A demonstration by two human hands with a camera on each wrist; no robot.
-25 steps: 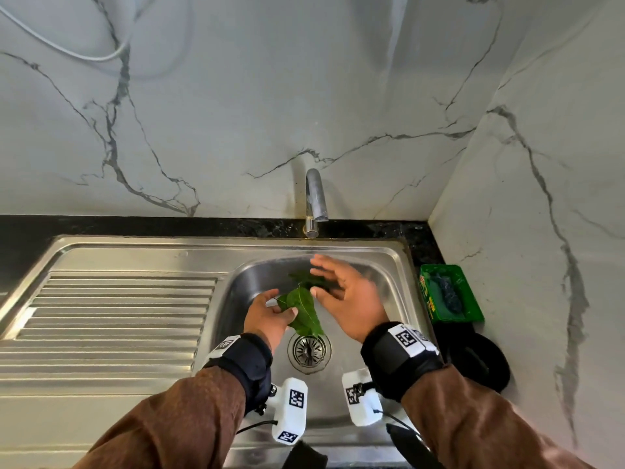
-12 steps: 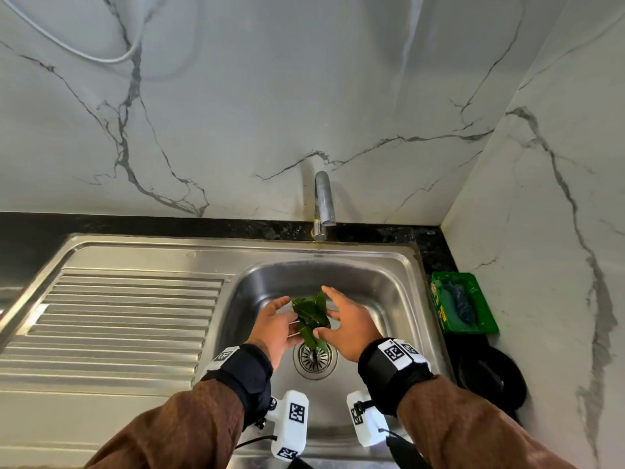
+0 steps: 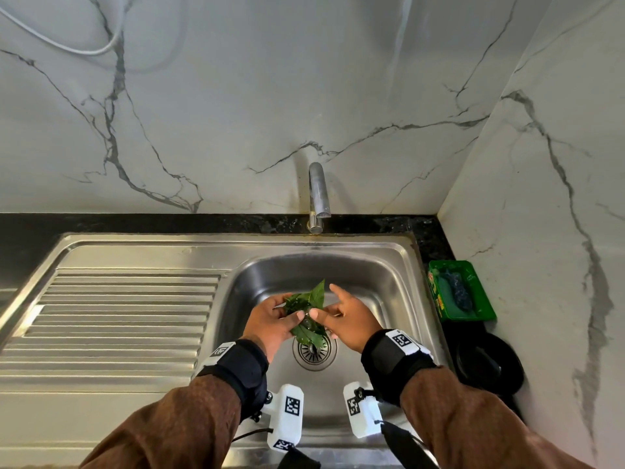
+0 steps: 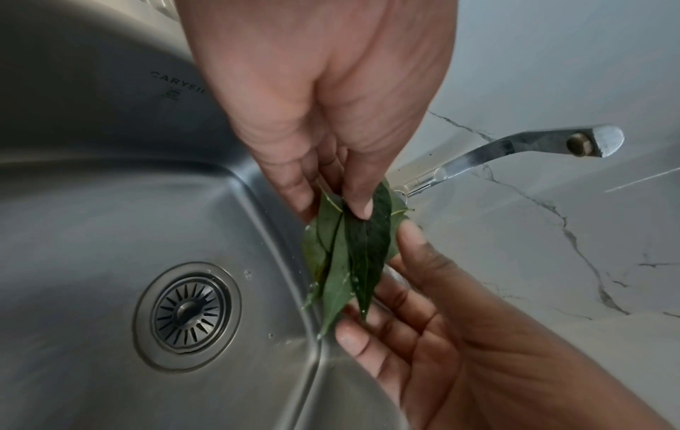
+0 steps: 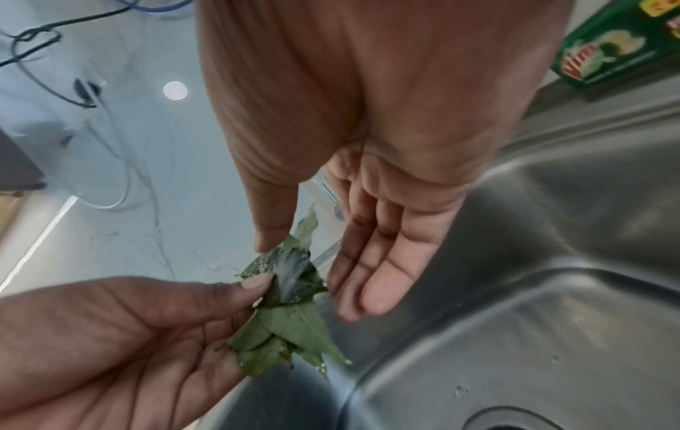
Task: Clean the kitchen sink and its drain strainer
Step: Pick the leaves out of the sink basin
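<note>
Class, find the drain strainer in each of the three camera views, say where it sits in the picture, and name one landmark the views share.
Head: drain strainer lower centre, just below the leaves.
Left wrist: strainer lower left, left of the leaves.
Right wrist: only its rim at the bottom edge, right of centre.
Shared landmark: the bunch of green leaves between both hands.

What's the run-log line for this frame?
step: gathering leaves | left hand: pinching wet leaves | right hand: open, touching them | drain strainer: seated, uncovered | faucet: dry

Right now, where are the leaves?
Head view: the green leaves sit between the left hand and right hand, above the drain strainer.
</note>
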